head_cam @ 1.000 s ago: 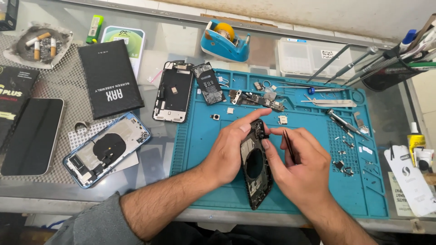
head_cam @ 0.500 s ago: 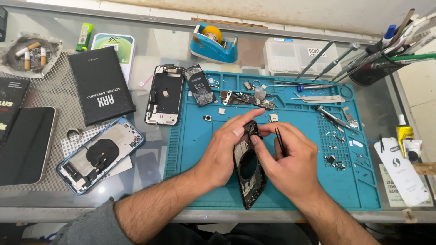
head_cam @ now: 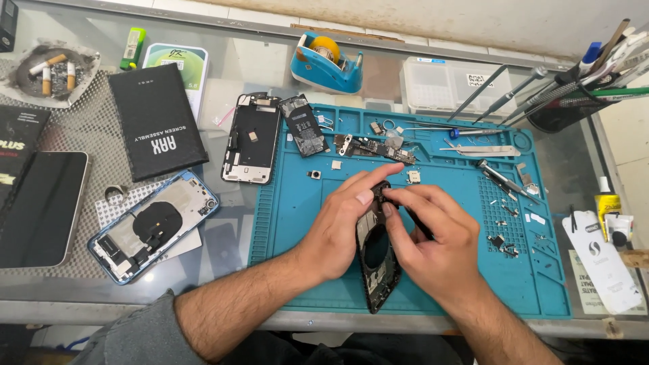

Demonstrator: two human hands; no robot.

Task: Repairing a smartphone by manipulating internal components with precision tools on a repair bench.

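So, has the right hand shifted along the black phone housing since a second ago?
Yes. The right hand has slid up toward the housing's top end, nearer the loose logic board on the blue mat, its fingertips now meeting the left hand.

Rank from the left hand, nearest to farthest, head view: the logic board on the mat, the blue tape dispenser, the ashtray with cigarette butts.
From the left hand:
1. Logic board, on the blue mat just beyond the fingertips.
2. Tape dispenser, blue, past the mat's far edge.
3. Ashtray, far-left corner of the bench, clearly the farthest.
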